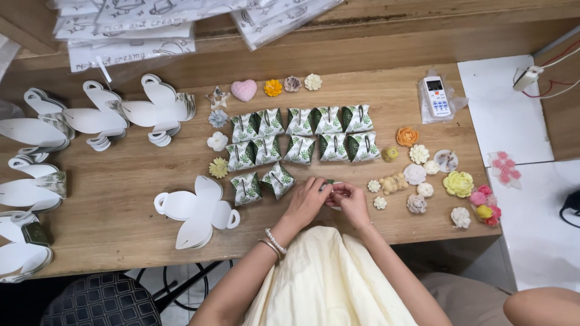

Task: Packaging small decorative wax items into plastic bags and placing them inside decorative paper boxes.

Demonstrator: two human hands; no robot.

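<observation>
A white remote control (436,96) in a clear bag, a pink heart-shaped soap (244,90) and a black chair (99,300).

Folded gift boxes (300,140): white with green leaf print. Flat box blanks (196,211): plain white. Counter (121,181): light wood grain. Heart-shaped piece (244,90): pink. Rose-shaped piece (407,136): orange. Large flower piece (458,183): pale yellow. Remote control (436,96): white.

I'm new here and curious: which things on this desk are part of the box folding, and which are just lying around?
In use: left hand, right hand, folded leaf-print boxes, flat box blanks, small flower shapes.
Lying about: remote control, plastic bags, cable.
</observation>
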